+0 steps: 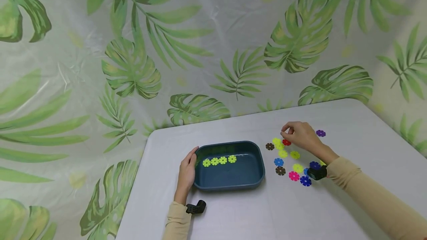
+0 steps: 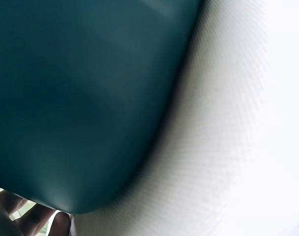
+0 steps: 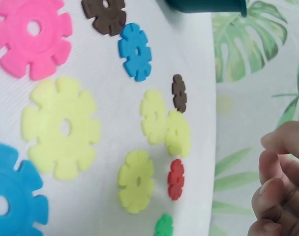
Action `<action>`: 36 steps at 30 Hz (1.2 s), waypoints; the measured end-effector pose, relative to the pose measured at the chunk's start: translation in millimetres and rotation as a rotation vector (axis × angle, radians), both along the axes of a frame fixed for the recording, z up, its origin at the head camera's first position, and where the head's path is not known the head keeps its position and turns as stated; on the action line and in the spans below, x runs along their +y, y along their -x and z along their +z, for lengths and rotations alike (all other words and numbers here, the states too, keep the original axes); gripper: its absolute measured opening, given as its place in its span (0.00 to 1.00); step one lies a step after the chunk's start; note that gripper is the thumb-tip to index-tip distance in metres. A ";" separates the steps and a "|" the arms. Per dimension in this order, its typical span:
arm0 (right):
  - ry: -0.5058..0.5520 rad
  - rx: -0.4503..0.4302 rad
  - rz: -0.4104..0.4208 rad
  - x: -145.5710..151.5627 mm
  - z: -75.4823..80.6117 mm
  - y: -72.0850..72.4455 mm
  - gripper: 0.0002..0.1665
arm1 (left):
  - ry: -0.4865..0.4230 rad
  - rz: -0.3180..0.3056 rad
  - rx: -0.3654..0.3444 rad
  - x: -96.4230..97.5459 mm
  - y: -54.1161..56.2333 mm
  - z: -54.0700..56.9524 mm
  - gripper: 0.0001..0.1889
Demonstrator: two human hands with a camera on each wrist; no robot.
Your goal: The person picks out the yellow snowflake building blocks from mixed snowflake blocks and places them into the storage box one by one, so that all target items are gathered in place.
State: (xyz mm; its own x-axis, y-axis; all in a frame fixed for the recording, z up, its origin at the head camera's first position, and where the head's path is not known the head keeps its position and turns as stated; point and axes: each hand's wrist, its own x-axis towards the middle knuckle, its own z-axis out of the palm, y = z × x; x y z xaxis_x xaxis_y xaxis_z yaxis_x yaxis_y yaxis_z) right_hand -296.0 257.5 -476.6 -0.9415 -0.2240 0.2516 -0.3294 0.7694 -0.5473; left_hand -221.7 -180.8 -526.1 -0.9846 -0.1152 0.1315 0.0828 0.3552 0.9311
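Note:
A dark teal plastic tub (image 1: 230, 180) sits on the table, with several yellow-green notched discs (image 1: 222, 160) in a row inside. My left hand (image 1: 186, 171) grips the tub at its left end; in the left wrist view its fingers (image 2: 36, 219) show beyond the tub wall (image 2: 90, 108). To the right, my right hand (image 1: 301, 136) hovers over scattered discs, closest to a red disc (image 1: 286, 142). In the right wrist view its fingers (image 3: 270, 194) are loosely bent, thumb and index tips close together, with no disc visible between them.
Around the red disc lie yellow discs (image 1: 295, 155), brown discs (image 1: 280, 170), blue discs (image 1: 305, 180) and a pink disc (image 1: 294, 176). A purple disc (image 1: 321, 133) lies farther right. A leaf-patterned curtain (image 1: 233, 29) hangs behind the white table (image 1: 233, 214).

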 end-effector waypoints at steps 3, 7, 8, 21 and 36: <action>-0.002 -0.004 0.000 3.0 -2.8 -1.1 0.11 | 0.001 0.000 0.001 -0.2 0.1 0.2 0.21; -0.005 -0.030 -0.008 5.6 -6.6 -2.4 0.11 | 0.001 0.001 -0.002 -0.5 0.2 -0.1 0.21; -0.006 -0.039 -0.012 5.9 -7.7 -2.7 0.11 | 0.001 0.002 -0.003 -0.5 0.2 -0.3 0.21; -0.012 -0.065 0.001 5.0 -21.2 -2.3 0.12 | 0.006 0.006 0.001 -0.7 1.1 0.6 0.20; -0.070 -0.149 -0.001 -5.0 -28.2 1.3 0.22 | 0.003 0.006 -0.003 1.0 0.5 1.2 0.21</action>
State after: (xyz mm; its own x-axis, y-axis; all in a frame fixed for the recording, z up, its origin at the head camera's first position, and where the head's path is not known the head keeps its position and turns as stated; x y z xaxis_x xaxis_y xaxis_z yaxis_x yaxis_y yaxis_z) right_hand -297.4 252.6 -504.8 -0.9676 -0.2350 0.0925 -0.2473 0.8080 -0.5348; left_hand -222.3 -179.8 -524.9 -0.9843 -0.1208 0.1290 0.0779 0.3586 0.9303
